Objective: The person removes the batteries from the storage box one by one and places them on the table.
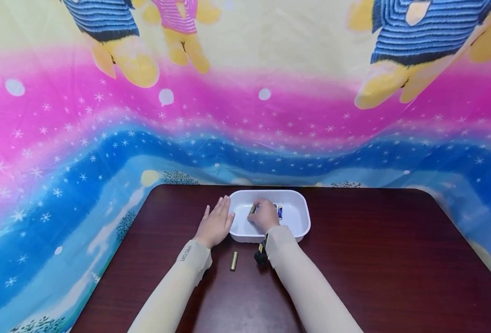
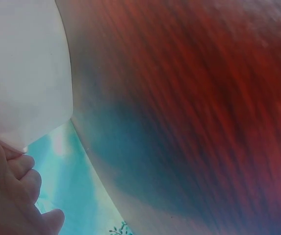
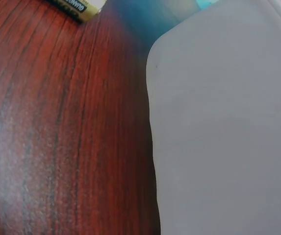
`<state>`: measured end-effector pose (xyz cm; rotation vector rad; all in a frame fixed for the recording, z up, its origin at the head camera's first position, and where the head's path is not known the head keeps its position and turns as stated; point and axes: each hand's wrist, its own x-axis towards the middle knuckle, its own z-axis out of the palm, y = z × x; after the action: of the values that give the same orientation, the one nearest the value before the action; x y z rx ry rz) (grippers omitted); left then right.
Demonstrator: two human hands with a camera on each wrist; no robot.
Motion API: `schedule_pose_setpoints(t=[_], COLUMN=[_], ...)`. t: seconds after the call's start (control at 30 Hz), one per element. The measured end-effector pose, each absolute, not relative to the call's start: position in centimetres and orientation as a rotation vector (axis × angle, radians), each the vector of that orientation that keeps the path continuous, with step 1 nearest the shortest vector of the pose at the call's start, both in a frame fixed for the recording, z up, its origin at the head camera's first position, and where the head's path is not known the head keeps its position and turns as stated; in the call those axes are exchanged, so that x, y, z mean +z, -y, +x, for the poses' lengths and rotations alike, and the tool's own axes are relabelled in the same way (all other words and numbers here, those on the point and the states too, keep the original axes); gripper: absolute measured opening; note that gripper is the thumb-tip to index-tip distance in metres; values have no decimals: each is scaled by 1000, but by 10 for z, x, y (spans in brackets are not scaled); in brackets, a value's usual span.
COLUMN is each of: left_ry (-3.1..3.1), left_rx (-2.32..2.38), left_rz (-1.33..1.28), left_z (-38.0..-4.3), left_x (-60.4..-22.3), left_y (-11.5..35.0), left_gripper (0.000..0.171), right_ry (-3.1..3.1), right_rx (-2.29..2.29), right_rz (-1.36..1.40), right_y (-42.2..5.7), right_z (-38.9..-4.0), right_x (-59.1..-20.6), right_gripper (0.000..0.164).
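A white plastic basin (image 1: 299, 209) sits near the far edge of the table. My left hand (image 1: 215, 224) rests against its left side with fingers extended; the left wrist view has the fingertips (image 2: 30, 183) beside the basin's wall (image 2: 25, 58). Reaching inside the basin, my right hand (image 1: 265, 215) pinches a gold-coloured battery (image 1: 251, 210) between thumb and fingers. To the right of that hand lies a blue battery (image 1: 280, 212), partly hidden by it. Outside, on the near side, another gold battery (image 1: 234, 261) lies on the table.
The dark red-brown table (image 1: 378, 259) has rounded far corners and a wood grain. A colourful patterned cloth (image 1: 245, 115) hangs behind it. A black wrist camera (image 1: 261, 254) sits under the right cuff, close to the basin's front wall.
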<state>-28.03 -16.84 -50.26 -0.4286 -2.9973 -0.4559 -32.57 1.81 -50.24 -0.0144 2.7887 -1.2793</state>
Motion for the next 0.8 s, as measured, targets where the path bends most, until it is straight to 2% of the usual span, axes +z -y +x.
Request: schedule_pose_setpoints(t=[0.43, 0.8], left_ry=[2991, 3002], left_rx=[-471, -455], left_rz=[-430, -413], left_z=[-278, -276], left_x=[-501, -496], left_y=[168, 165], left_gripper=[62, 63], right_ry=[-2809, -2783], right_rx=[-1491, -1578], right_rz=[-59, -43], right_y=[-20, -19], right_z=[-323, -322], right_x=[-503, -502], right_gripper=[40, 47])
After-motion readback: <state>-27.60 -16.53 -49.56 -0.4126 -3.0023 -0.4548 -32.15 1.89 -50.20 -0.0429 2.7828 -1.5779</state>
